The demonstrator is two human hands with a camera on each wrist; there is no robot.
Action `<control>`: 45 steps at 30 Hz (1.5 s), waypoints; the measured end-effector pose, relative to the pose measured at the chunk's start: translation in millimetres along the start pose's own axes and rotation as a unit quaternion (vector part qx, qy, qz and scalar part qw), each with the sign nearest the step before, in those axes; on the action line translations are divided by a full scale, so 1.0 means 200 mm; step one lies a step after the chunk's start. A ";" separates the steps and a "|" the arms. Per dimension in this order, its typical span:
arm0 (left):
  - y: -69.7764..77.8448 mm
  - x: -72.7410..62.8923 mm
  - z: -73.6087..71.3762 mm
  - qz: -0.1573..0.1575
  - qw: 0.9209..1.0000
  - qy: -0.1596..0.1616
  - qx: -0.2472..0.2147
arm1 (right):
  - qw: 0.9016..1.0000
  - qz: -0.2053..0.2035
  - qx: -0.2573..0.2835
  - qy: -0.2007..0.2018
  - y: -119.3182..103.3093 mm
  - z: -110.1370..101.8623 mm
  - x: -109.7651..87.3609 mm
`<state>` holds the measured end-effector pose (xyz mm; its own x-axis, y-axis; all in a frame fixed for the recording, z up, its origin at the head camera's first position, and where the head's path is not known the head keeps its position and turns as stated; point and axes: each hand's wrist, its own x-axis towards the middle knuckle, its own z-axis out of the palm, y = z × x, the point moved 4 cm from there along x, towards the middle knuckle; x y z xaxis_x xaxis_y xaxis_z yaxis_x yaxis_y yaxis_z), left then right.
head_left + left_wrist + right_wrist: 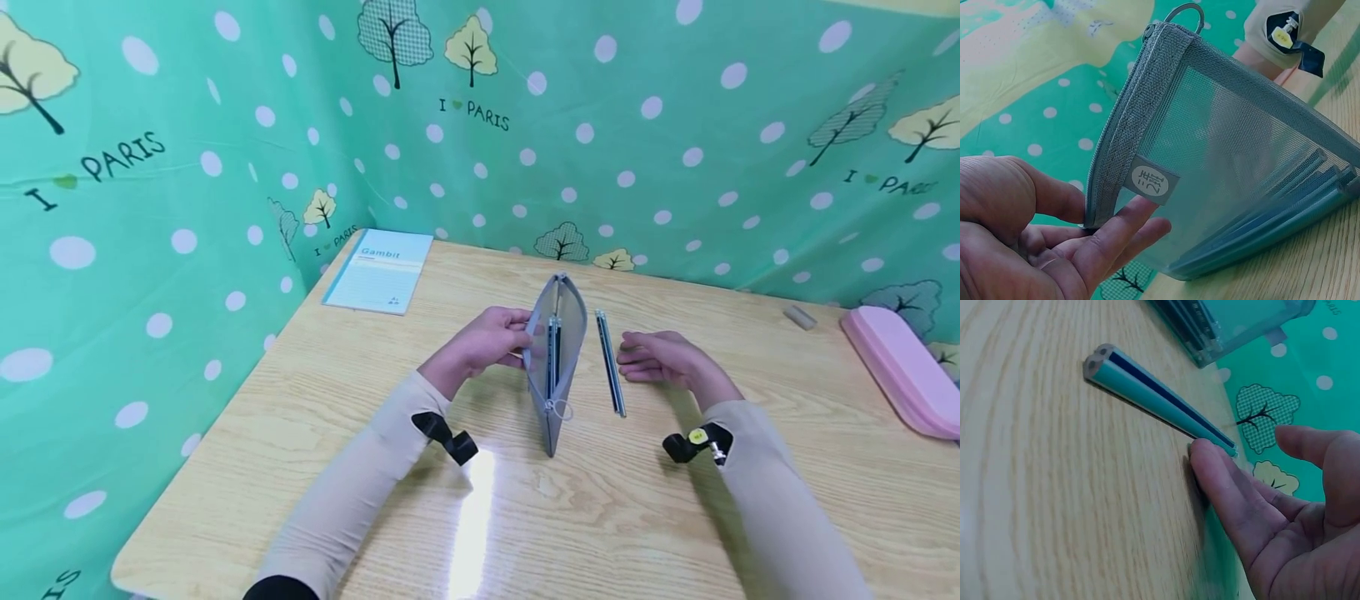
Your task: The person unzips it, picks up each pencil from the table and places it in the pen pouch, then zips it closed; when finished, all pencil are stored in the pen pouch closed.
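Observation:
My left hand (489, 340) pinches the side of a grey mesh zip pouch (574, 317), its thumb and fingers at the zipper edge. The pouch stands upright on the table with its mouth gaping and a pull ring at the near end. Several dark pencils (1254, 212) lie inside it, showing through the mesh in the left wrist view. A small fabric tag (1151, 180) sits by my left fingertips. To the right of the pouch, two unsharpened pencils (1154, 394) lie side by side on the wood. My right hand (660, 358) is beside them, fingers extended, fingertips close to their far half.
A light blue and white notebook (378, 271) lies at the table's back left. Toward the right are a small grey eraser-like block (799, 317) and a pink case (903, 367). A green dotted curtain (637, 133) hangs along the back and left edges of the table.

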<state>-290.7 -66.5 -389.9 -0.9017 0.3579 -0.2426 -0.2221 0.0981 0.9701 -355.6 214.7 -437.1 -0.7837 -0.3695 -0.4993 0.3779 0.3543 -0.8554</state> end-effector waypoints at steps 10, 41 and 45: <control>0.01 -0.01 -0.01 -0.006 1.000 0.002 -0.013 | 0.999 0.004 -0.024 0.023 -0.03 0.02 0.04; 0.01 -0.02 0.00 -0.005 1.000 -0.001 -0.002 | 0.951 -0.021 -0.250 0.182 -0.06 0.06 0.06; 0.01 -0.02 0.01 -0.002 1.000 -0.002 -0.002 | 0.963 -0.027 -0.205 0.170 -0.04 0.03 0.03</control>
<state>-286.8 -65.6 -386.3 -0.8990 0.3620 -0.2464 -0.2269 0.0962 0.9692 -360.0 204.5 -434.9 -0.9392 -0.1188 -0.3223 0.1602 0.6784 -0.7170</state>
